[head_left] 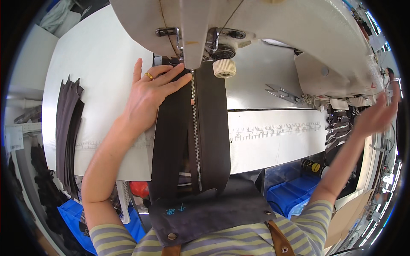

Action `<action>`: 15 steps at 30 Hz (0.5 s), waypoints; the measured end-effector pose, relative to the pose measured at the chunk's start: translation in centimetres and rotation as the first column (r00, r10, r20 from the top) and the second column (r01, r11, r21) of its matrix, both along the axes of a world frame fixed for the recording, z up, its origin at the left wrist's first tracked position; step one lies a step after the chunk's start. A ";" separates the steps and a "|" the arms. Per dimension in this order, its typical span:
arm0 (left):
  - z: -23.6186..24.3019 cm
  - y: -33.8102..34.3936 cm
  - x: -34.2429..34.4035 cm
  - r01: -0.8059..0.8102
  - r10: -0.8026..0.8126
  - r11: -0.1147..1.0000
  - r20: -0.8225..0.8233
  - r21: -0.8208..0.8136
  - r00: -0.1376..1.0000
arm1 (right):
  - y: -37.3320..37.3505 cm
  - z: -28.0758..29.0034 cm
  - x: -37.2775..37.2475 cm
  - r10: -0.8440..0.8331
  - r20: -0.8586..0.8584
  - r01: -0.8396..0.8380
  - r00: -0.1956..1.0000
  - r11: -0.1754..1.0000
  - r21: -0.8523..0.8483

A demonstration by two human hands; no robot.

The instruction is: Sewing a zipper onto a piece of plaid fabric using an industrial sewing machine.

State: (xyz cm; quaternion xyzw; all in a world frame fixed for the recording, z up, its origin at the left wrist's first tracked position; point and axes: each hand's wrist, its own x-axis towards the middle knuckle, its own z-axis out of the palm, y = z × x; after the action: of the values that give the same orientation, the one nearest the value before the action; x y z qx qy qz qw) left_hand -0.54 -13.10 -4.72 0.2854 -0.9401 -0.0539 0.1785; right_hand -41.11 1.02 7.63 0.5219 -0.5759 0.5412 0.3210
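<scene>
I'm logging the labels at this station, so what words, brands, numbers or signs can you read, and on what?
I won't copy text, but it stands here:
Ruler strip: printed numbers, partly readable.
Apron: blue marks, unclear.
White tag, far left: too blurred.
Yellow label, lower right: too small.
Sewing machine: small red mark.

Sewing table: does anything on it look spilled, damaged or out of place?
Nothing looks spilled or damaged. Slightly untidy, though: the dark fabric strips on the left have uneven far ends and overhang the front edge of the white table. The metal zipper runs fairly straight.
</scene>
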 end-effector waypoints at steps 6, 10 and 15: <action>-0.1 -0.2 -0.3 0.003 -0.003 1.000 -0.008 0.026 1.000 | 4.5 5.7 -29.3 -0.261 0.817 -0.060 0.514 0.939 0.338; -0.2 -0.1 0.3 -0.015 0.014 1.000 0.032 0.024 0.999 | 4.9 0.3 -28.2 0.168 0.906 -0.175 0.388 0.979 -0.107; -0.3 -0.1 -0.1 -0.003 0.003 0.999 0.021 0.037 1.000 | 5.8 -2.5 -27.3 0.367 0.803 -0.117 0.470 0.927 -0.355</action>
State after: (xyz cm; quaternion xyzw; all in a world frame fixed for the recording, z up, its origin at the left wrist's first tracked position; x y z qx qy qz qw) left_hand -0.65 -13.16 -5.00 0.2906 -0.9403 -0.0681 0.1635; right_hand -68.42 6.79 5.17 0.2165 -0.5044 0.8355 -0.0241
